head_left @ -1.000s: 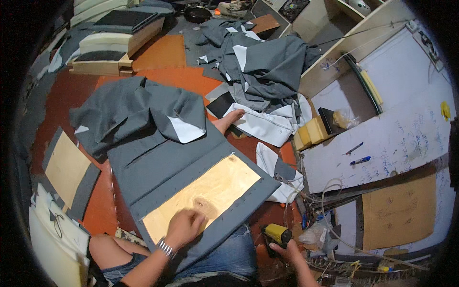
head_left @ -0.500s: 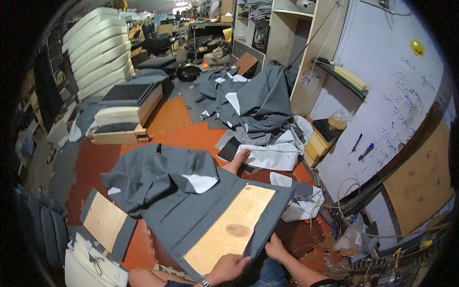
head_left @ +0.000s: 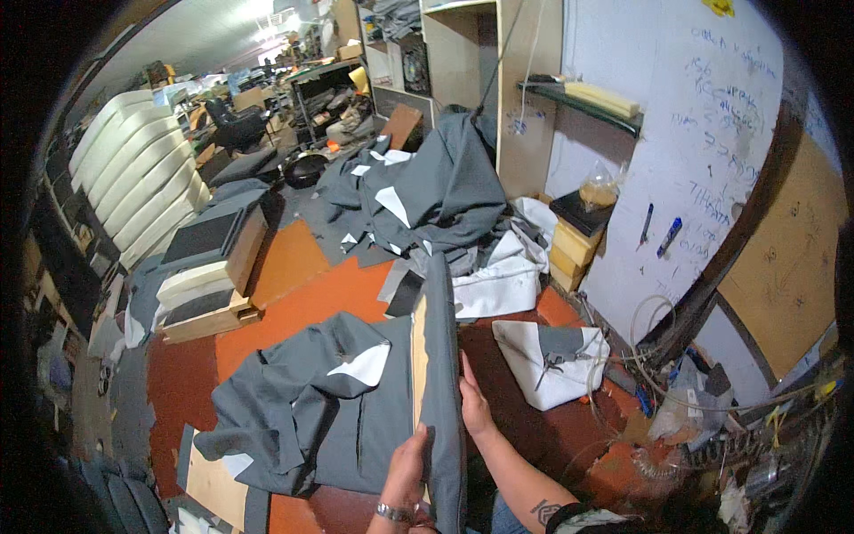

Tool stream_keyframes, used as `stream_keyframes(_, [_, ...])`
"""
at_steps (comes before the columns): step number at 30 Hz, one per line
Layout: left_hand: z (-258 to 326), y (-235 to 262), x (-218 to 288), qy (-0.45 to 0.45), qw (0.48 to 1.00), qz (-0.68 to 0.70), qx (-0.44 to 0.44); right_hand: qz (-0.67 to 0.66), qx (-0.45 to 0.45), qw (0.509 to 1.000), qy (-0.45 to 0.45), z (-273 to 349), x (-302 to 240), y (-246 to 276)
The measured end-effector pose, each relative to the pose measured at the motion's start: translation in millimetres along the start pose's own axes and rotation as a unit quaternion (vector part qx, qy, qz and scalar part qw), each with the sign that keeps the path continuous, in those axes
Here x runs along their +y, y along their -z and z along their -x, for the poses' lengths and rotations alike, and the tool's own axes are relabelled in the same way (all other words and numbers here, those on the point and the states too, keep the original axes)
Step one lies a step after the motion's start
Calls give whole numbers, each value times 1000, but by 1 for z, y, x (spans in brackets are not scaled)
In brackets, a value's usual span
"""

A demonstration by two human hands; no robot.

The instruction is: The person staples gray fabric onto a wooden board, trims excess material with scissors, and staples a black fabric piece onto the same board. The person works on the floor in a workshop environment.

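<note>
A grey fabric-covered board [head_left: 444, 400] with a strip of bare wood [head_left: 419, 356] stands tilted up on its edge in front of me. My left hand [head_left: 406, 467] grips it low on the wood side, thumb along the wood. My right hand [head_left: 474, 402] holds its grey outer face, fingers pressed against it and partly hidden. From the board's left side, attached grey upholstery fabric [head_left: 298, 400] spreads over the floor in loose folds, a white patch of its underside showing. Below that fabric, at lower left, lies another wood-faced grey panel [head_left: 213, 481].
A white-and-grey cloth piece [head_left: 547, 374] with a dark tool on it lies right of the board. Hoses [head_left: 658, 347] run along the right wall. Beyond are a heap of grey fabric [head_left: 436, 178], stacked cushioned blocks [head_left: 209, 267] and a tall stack of white foam pieces [head_left: 133, 178].
The board has swung from lying face up to standing on edge, its wood face turned left. My right hand has moved up along its outer side. The view has shifted to the right.
</note>
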State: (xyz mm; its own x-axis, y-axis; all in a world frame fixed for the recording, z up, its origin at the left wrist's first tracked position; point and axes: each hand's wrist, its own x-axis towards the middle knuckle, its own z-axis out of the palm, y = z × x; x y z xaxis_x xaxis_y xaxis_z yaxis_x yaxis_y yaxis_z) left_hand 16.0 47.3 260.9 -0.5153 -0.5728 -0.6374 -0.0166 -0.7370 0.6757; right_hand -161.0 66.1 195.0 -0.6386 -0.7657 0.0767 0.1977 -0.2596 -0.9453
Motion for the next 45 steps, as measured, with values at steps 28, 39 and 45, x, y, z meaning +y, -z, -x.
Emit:
stream_keyframes(28, [-35,47,-21,-302,927,-205,82,-109,33,973,-202,71,56,-51])
stream_keyframes(39, [-38,42,-36,-315,923,-201,98,108,-77,990,-56,76,62,-21])
stream_keyframes(45, [-48,45,-39,-309,922,-220,74,221,-72,964,127,63,-7,-46])
